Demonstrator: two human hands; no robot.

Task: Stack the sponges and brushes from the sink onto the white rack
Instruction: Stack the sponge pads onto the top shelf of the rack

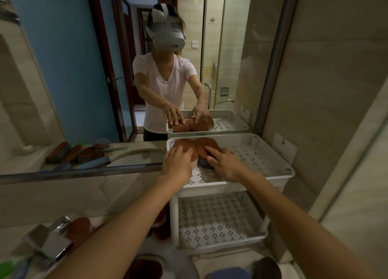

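Observation:
The white rack (273, 150) stands on the counter against the mirror, with two perforated shelves. In the back left corner of its top shelf sit two brown-topped sponges side by side, the left sponge (184, 144) and the right sponge (206, 143). My left hand (177, 163) rests with straight fingers on the left sponge, over its pink underside. My right hand (225, 161) lies flat on the right sponge, above its dark grey base. More brown sponges (78, 230) lie low at the left by the tap.
A chrome tap (55, 240) sits at the bottom left. Brown pads (161, 226) lean beside the rack's lower shelf (218, 222). A dark brush (265, 267) and a blue sponge (227, 273) lie at the bottom edge. The mirror reflects brushes on the counter's ledge.

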